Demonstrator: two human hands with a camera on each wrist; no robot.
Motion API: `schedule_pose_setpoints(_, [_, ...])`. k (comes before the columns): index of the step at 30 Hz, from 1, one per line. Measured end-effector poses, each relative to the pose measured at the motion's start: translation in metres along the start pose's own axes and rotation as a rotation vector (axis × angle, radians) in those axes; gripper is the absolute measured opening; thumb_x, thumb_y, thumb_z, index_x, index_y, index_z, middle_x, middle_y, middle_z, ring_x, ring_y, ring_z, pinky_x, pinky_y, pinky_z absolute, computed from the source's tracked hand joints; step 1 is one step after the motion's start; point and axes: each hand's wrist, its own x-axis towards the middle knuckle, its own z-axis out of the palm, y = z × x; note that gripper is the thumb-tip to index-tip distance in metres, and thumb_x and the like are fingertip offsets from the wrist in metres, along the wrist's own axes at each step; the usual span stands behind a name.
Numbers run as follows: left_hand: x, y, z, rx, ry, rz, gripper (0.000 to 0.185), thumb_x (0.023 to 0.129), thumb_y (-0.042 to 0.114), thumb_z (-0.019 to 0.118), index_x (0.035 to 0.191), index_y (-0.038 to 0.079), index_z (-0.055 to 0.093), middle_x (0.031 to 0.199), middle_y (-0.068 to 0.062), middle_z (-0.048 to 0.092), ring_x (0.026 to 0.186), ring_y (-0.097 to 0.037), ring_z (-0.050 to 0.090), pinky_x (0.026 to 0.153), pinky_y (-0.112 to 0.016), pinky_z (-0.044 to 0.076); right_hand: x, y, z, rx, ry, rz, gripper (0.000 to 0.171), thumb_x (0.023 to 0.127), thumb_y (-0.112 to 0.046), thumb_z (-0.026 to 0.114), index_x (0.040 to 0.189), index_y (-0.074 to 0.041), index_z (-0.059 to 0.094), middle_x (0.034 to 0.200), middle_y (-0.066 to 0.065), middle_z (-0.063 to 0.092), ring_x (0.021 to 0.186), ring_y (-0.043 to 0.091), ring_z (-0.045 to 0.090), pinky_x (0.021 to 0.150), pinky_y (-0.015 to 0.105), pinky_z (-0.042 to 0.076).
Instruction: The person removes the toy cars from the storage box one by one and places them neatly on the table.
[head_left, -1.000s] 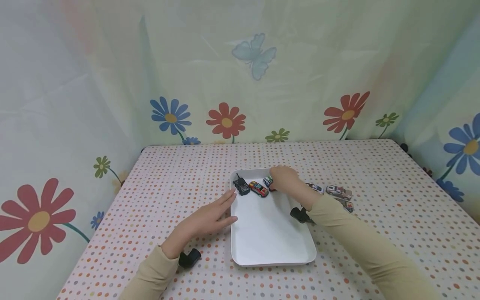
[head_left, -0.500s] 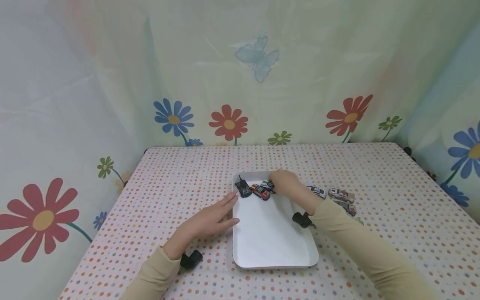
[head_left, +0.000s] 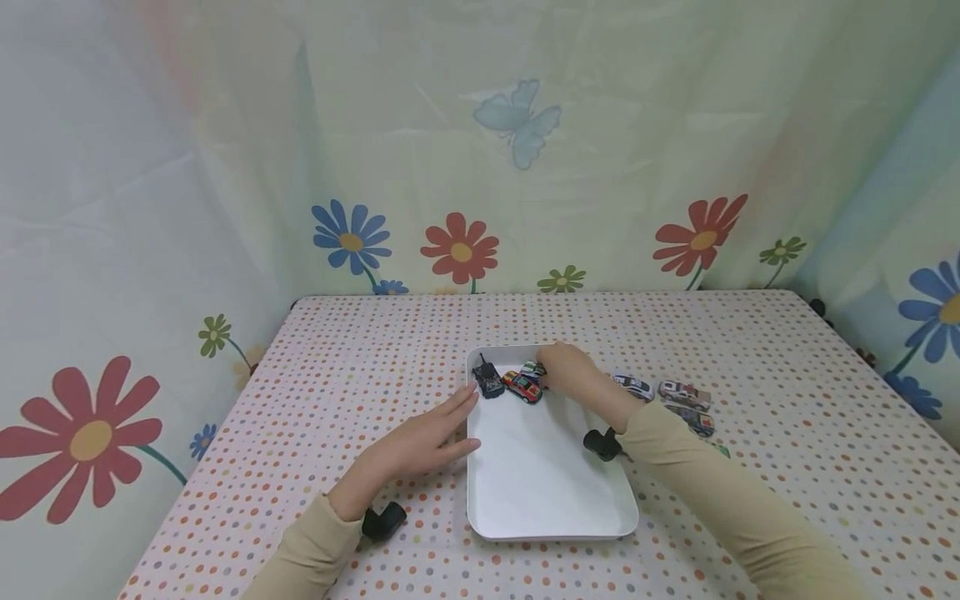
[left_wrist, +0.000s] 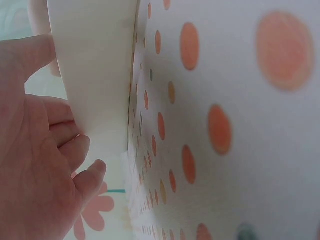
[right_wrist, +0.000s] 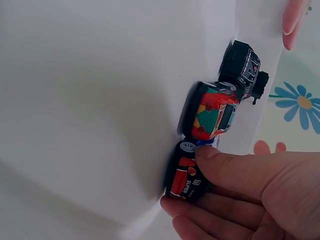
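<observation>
A white tray [head_left: 551, 492] lies on the dotted tablecloth [head_left: 360, 367]. At its far end a black toy car [head_left: 487, 383] and a red multi-colour car [head_left: 522, 387] stand side by side. My right hand [head_left: 546, 379] pinches a red and black toy car [right_wrist: 182, 182] between thumb and fingers, right beside the multi-colour car [right_wrist: 212, 112] and touching the tray floor. The black car [right_wrist: 242, 67] stands beyond it. My left hand [head_left: 457, 421] lies flat with straight fingers against the tray's left wall [left_wrist: 95, 75].
Three more toy cars [head_left: 684, 392] stand on the cloth right of the tray. Flowered curtains [head_left: 465, 167] close in the table at the back and on both sides. The near half of the tray holds nothing.
My right hand has shifted the pinched car slightly left, up against the multi-colour car. The left hand has stayed on the tray's side.
</observation>
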Motion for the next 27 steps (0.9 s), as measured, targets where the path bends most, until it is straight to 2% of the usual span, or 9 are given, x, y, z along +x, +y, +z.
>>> schedule_pose_setpoints(7, [0.000,0.000,0.000,0.004,-0.002,0.001,0.073,0.097,0.052,0.038,0.150,0.007,0.017,0.156,0.000,0.003,0.138,-0.014,0.010,0.108,-0.035,0.023,0.001,0.001,0.001,0.024,0.021,0.003,0.023,0.079,-0.005,0.073,0.098,0.004,0.066,0.088,0.012,0.065,0.083,0.025,0.061,0.077,0.037,0.051])
schedule_pose_setpoints(17, [-0.002,0.000,0.001,-0.005,0.004,0.004,0.073,0.097,0.051,0.040,0.150,0.006,0.018,0.156,-0.002,0.004,0.138,-0.016,0.011,0.107,-0.036,0.024,-0.002,0.001,-0.005,0.068,0.097,-0.024,0.018,0.079,-0.001,0.072,0.096,0.003,0.068,0.086,0.010,0.066,0.080,0.024,0.061,0.074,0.036,0.051])
schedule_pose_setpoints(27, [-0.002,0.001,0.000,0.008,0.011,-0.006,0.072,0.097,0.051,0.039,0.150,0.008,0.017,0.156,0.000,0.004,0.138,-0.015,0.012,0.107,-0.035,0.024,-0.019,0.004,-0.036,0.157,0.139,-0.076,0.023,0.082,-0.002,0.071,0.103,0.005,0.068,0.091,0.012,0.067,0.079,0.021,0.062,0.070,0.034,0.052])
